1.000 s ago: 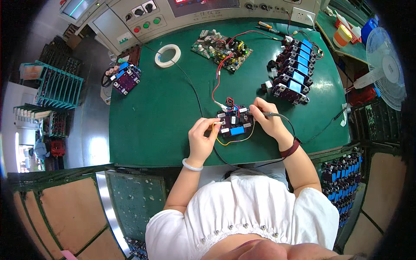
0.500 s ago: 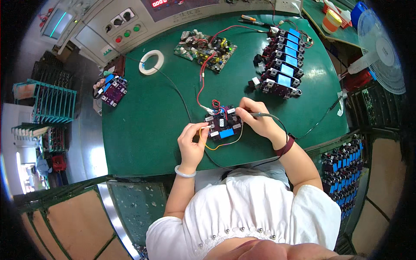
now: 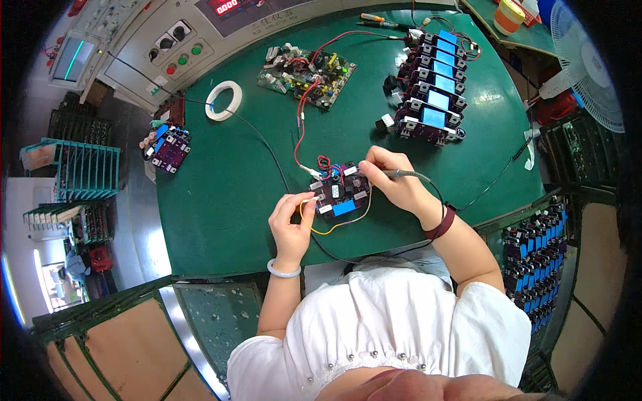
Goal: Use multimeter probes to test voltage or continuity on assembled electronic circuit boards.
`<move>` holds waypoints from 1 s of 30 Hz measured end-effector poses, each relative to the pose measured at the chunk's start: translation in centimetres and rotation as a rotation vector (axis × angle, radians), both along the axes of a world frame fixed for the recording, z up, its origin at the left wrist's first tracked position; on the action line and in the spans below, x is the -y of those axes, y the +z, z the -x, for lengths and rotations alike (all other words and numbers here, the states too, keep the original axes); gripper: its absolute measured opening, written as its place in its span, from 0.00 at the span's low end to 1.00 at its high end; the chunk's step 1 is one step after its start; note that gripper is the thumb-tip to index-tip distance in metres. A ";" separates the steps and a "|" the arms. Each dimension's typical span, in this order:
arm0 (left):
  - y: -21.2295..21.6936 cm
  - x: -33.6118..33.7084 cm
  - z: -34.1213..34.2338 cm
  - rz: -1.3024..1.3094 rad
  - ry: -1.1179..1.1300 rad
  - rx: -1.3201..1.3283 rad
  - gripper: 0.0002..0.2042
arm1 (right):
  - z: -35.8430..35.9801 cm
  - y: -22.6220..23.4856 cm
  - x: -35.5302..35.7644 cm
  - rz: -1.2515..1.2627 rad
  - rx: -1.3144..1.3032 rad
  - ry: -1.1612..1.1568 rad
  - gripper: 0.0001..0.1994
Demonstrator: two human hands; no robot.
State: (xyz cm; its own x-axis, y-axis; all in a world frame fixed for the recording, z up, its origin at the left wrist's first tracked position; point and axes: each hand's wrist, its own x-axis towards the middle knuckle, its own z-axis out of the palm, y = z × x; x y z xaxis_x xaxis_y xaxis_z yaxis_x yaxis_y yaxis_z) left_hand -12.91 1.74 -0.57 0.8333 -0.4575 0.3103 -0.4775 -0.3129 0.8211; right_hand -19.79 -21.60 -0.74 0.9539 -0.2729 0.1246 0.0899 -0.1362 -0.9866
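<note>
A dark purple circuit module (image 3: 336,190) with white terminals and a blue block lies on the green tabletop in front of me. At its left edge, my left hand (image 3: 291,226) pinches the white end of a yellow wire (image 3: 322,232), which loops below the module towards its right side. My right hand (image 3: 394,179) grips a thin grey test probe (image 3: 399,173) like a pen, the tip end at the module's upper right corner; my fingers hide the tip itself. A red wire pair (image 3: 299,137) with a white plug meets the module's upper left corner.
Behind the module lies a larger populated circuit board (image 3: 309,75). A row of several similar modules (image 3: 433,90) stands at the back right, with another module (image 3: 172,148) at the left near a white ring (image 3: 224,101). A black cable (image 3: 264,139) crosses the table; a fan (image 3: 592,77) stands far right.
The whole view has shifted slightly as my head moved. Both hands keep their places at the module, still holding the wire end and the probe.
</note>
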 end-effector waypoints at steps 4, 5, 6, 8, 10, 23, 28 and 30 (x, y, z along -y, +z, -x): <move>0.1 0.3 -0.2 -0.005 -0.007 0.018 0.06 | -0.1 0.6 0.2 0.161 -0.028 0.046 0.11; 0.1 0.4 -0.3 0.004 -0.013 0.031 0.06 | -0.2 0.6 0.3 0.191 -0.022 0.049 0.11; 0.2 0.4 -0.3 0.005 -0.001 0.037 0.06 | -0.3 0.7 0.3 0.193 -0.015 0.061 0.11; 0.6 0.2 -0.3 0.004 0.008 0.004 0.05 | -0.6 1.0 0.1 0.201 0.000 0.068 0.11; 0.5 0.2 -0.4 -0.006 0.009 0.044 0.04 | -0.6 1.3 -0.1 0.212 0.026 0.076 0.10; -0.7 -0.1 0.5 0.090 -0.022 0.041 0.05 | 0.2 0.1 -0.6 0.272 -0.017 0.043 0.11; -0.4 0.0 0.5 0.070 -0.032 0.029 0.05 | 0.4 -1.2 0.4 -0.031 -0.043 -0.043 0.17; -0.4 0.3 0.5 0.115 -0.025 -0.004 0.05 | 0.4 -1.3 0.7 -0.065 -0.081 -0.065 0.21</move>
